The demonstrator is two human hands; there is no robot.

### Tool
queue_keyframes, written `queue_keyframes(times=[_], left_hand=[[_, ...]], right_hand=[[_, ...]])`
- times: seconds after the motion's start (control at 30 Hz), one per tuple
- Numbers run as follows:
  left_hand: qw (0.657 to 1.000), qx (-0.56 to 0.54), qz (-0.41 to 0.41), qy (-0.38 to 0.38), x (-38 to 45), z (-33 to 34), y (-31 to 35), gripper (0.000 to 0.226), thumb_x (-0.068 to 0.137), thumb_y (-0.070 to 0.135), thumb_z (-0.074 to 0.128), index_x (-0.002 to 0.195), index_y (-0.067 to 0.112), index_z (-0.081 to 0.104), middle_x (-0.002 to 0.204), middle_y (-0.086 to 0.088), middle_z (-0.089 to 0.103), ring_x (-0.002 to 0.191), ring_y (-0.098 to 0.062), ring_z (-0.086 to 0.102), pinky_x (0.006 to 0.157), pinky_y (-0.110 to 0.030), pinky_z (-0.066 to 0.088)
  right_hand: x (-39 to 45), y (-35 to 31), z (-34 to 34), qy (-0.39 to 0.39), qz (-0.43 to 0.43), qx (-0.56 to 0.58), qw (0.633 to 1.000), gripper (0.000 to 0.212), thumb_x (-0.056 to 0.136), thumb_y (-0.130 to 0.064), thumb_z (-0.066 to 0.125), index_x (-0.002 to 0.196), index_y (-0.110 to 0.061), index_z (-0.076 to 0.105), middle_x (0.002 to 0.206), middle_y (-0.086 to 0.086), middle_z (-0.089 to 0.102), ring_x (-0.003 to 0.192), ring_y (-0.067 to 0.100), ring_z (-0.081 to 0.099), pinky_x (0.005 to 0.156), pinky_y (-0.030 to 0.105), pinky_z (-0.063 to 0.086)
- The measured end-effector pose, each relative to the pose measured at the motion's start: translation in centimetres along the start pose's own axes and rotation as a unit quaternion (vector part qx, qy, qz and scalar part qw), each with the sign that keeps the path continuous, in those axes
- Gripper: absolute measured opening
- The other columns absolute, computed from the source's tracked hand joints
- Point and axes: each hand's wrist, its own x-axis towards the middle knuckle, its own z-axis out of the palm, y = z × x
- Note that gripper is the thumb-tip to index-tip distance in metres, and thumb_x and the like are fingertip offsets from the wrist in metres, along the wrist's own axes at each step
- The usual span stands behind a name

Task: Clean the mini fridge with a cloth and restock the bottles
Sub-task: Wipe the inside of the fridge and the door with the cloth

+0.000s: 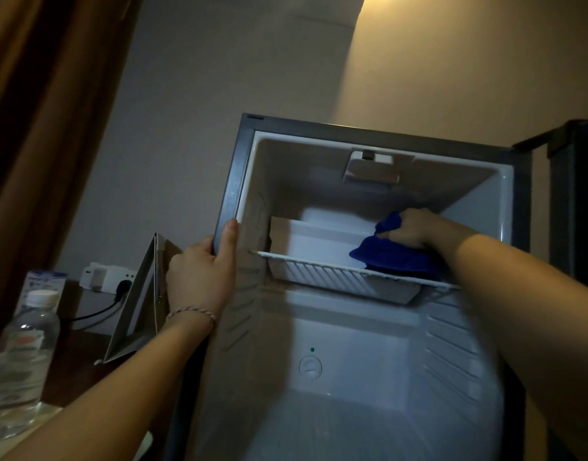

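Note:
The mini fridge (233,181) stands open in front of me, its white inside bare of bottles. My left hand (203,271) grips the dark left edge of its frame, thumb on the front. My right hand (410,227) reaches inside and holds a bunched blue cloth (392,257) on the right part of the white wire shelf (319,271). A clear plastic water bottle (23,357) with a white cap stands outside at the far left, on the dark desk.
The fridge door (575,201) hangs open at the right. A folded card stand (139,301) leans beside the fridge's left side. Behind it a white socket strip (106,277) holds a black plug and cable. A brown curtain (46,128) hangs at the left.

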Motion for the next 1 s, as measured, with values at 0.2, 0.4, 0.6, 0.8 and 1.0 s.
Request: queue_keyframes(times=[0.2, 0.4, 0.6, 0.8, 1.0], left_hand=[[1.000, 0.015, -0.013, -0.015, -0.4, -0.2, 0.7, 0.063, 0.096, 0.062, 0.034, 0.059, 0.014, 0.049, 0.049, 0.000, 0.044, 0.042, -0.013, 0.040, 0.049, -0.025, 0.035], [0.999, 0.038, -0.024, -0.031, -0.3, -0.3, 0.8, 0.066, 0.096, 0.065, 0.029, 0.066, 0.011, 0.052, 0.054, -0.005, 0.049, 0.046, -0.016, 0.044, 0.049, -0.025, 0.036], [0.998, 0.024, -0.050, -0.029, -1.9, 0.0, 2.1, 0.052, 0.095, 0.061, 0.034, 0.103, 0.013, 0.052, 0.083, -0.004, 0.058, 0.075, -0.023, 0.061, 0.058, -0.032, 0.046], [0.978, 0.075, 0.181, -0.068, -5.6, 3.2, 5.7, 0.059, 0.100, 0.048, 0.038, 0.151, 0.019, 0.027, 0.161, -0.003, 0.022, 0.151, -0.021, 0.009, 0.121, -0.049, 0.012], [0.958, 0.057, 0.158, -0.232, -5.9, 10.1, 7.5, 0.036, 0.102, 0.049, 0.033, 0.125, 0.025, 0.046, 0.128, 0.004, 0.054, 0.126, -0.015, 0.046, 0.121, -0.049, 0.012]], right_hand=[[-2.4, 0.0, 0.8, 0.025, -0.048, 0.052, 0.997, 0.042, 0.094, -0.049, 0.058, 0.117, -0.015, 0.058, 0.128, 0.013, 0.060, 0.107, 0.032, 0.055, 0.081, 0.029, 0.038], [-5.5, 0.7, 1.7, 0.022, -0.068, 0.161, 0.984, 0.025, 0.095, -0.043, 0.058, 0.100, -0.020, 0.065, 0.101, 0.006, 0.067, 0.087, 0.021, 0.062, 0.071, 0.029, 0.044], [-6.6, -0.8, 2.3, 0.075, -0.096, 0.180, 0.976, 0.027, 0.093, -0.041, 0.061, 0.092, -0.015, 0.066, 0.087, 0.002, 0.065, 0.076, 0.014, 0.059, 0.066, 0.029, 0.040], [-7.5, -1.1, 2.8, 0.129, -0.116, 0.209, 0.962, 0.029, 0.092, -0.043, 0.064, 0.091, -0.014, 0.068, 0.089, 0.004, 0.068, 0.081, 0.020, 0.061, 0.072, 0.032, 0.046], [-8.2, -0.3, 2.6, 0.125, -0.113, 0.216, 0.962, 0.031, 0.091, -0.047, 0.065, 0.092, -0.016, 0.068, 0.090, 0.002, 0.065, 0.085, 0.019, 0.060, 0.071, 0.029, 0.043]])
